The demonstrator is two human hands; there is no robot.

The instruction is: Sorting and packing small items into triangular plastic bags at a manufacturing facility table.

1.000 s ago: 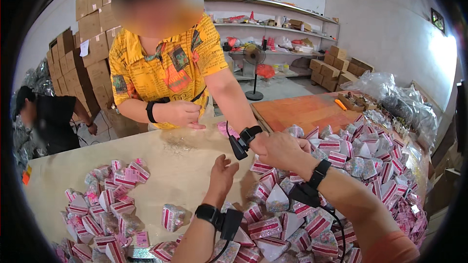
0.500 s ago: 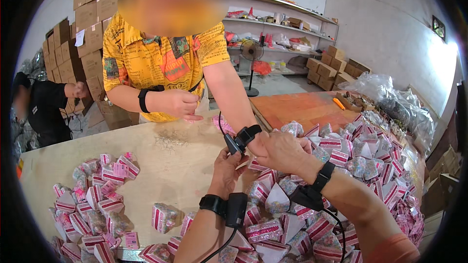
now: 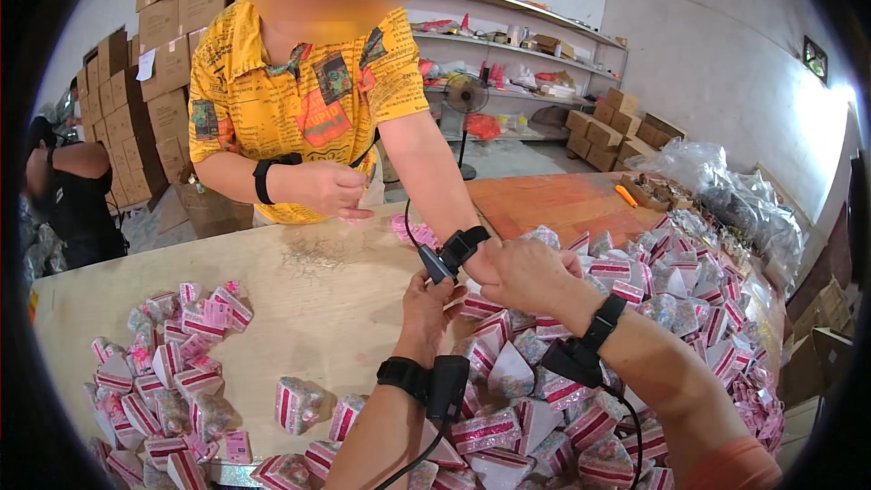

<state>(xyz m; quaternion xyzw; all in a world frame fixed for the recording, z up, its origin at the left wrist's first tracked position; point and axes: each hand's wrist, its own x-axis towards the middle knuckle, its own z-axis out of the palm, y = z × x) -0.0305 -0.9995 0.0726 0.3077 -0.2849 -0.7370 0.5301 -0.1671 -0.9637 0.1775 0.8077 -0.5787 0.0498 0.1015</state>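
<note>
A co-worker in a yellow printed shirt (image 3: 254,100) stretches one arm across the table towards me. On that wrist sits a small black strapped device (image 3: 439,263) with a cable. My left hand (image 3: 423,313) is closed on the device's lower side, thumb and fingertips against it. My right hand (image 3: 533,277) wraps over the co-worker's hand just beyond the strap; some of its fingers are hidden. Both my wrists carry similar black devices. Beneath my forearms lie many glittery pink-and-white cake-slice ornaments (image 3: 490,431). The co-worker's other hand (image 3: 331,189) is loosely curled near the shirt.
A smaller heap of the ornaments (image 3: 172,386) lies on the pale table (image 3: 299,331) at left. An orange-handled tool (image 3: 626,194) rests on the reddish board at the back. Beyond are a fan (image 3: 466,93), shelves, stacked cartons (image 3: 168,63) and another person in black (image 3: 82,209).
My hands stay at the co-worker's wrist with little movement. My view has shifted slightly. In the left background, the person in black has drawn an outstretched arm back towards the head.
</note>
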